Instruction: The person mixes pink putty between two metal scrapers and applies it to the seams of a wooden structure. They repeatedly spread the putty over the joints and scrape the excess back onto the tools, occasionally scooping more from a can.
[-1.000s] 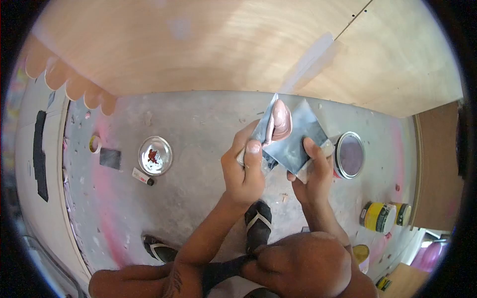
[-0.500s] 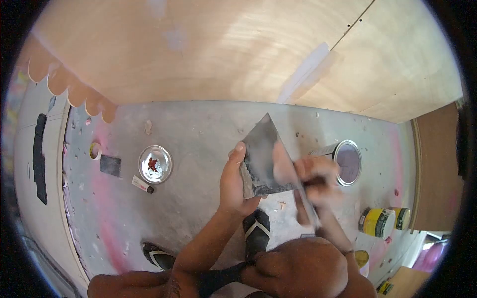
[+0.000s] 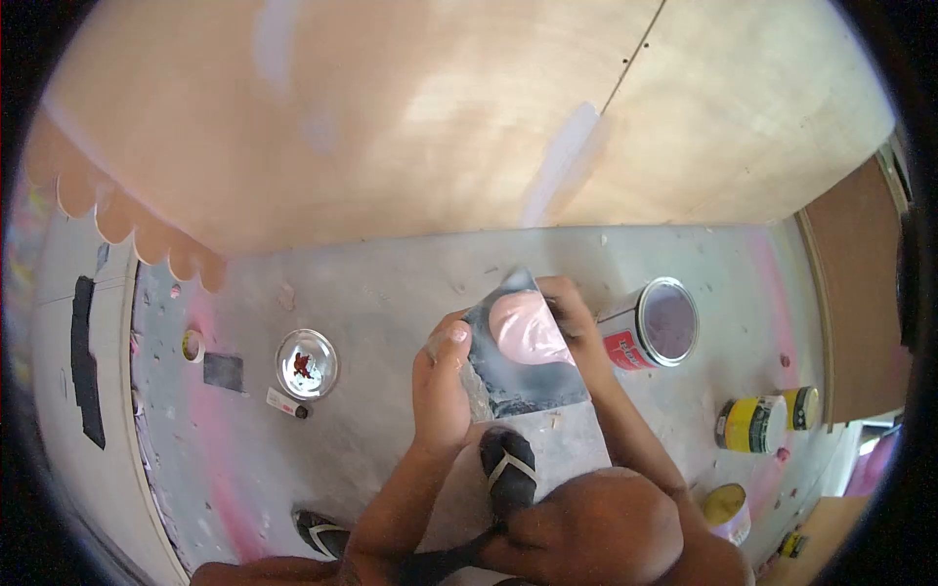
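Observation:
My left hand [image 3: 445, 391] grips the left edge of a dark metal filler spreader [image 3: 498, 386], thumb on top. A smooth mound of pink filler [image 3: 528, 327] lies on its face. The spreader's left and lower edges are crusted with dried residue. At the spreader's right side my right hand [image 3: 574, 313] is closed, its fingers partly hidden. It holds a second flat spreader [image 3: 576, 439], whose pale face shows below the dark one. Both hands are close together above my knee and sandaled foot.
An open tin [image 3: 669, 322] stands right of my hands. Yellow-labelled tins [image 3: 752, 425] are further right. On the floor at left lie a round lid [image 3: 307, 363] with a red-brown blob, a small tube [image 3: 287, 402] and a dark square [image 3: 224, 372]. A wooden panel [image 3: 391, 127] with filler patches rises ahead.
The blurred right hand and its spreader have moved up and inward against the left-hand spreader. The pink filler now shows as a rounded mound on the dark face. The camera view has shifted slightly.

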A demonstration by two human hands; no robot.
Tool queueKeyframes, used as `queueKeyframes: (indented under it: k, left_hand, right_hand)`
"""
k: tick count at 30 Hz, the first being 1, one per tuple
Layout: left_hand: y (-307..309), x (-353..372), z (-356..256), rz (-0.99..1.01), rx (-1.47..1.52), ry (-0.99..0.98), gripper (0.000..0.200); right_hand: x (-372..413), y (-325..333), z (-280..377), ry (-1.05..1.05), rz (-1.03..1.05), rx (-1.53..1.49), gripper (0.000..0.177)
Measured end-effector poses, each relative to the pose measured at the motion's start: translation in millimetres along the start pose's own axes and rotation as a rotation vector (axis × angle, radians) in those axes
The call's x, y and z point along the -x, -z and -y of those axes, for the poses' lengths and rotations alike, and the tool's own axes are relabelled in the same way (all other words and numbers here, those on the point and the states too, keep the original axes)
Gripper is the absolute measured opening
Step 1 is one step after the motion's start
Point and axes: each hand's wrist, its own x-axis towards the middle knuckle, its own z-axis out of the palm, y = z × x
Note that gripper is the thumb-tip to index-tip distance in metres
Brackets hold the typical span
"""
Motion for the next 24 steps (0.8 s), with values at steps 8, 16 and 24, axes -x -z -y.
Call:
queueKeyframes:
  k: [8,16,24]
  left_hand:
    - [-4,0,25,-0.132,-0.04,-0.05,0.046]
    - [-11,4,18,-0.246,0.013,-0.09,0.042]
    - [22,-10,16,-0.176,-0.181,-0.303,0.044]
  right_hand:
    - [-2,-2,15,-0.65,0.055,-0.997,0.044]
    - [31,-15,-28,0.371,-0.452,-0.341,0.047]
    - [27,-4,34,-0.166,-0.554,-0.66,0.014]
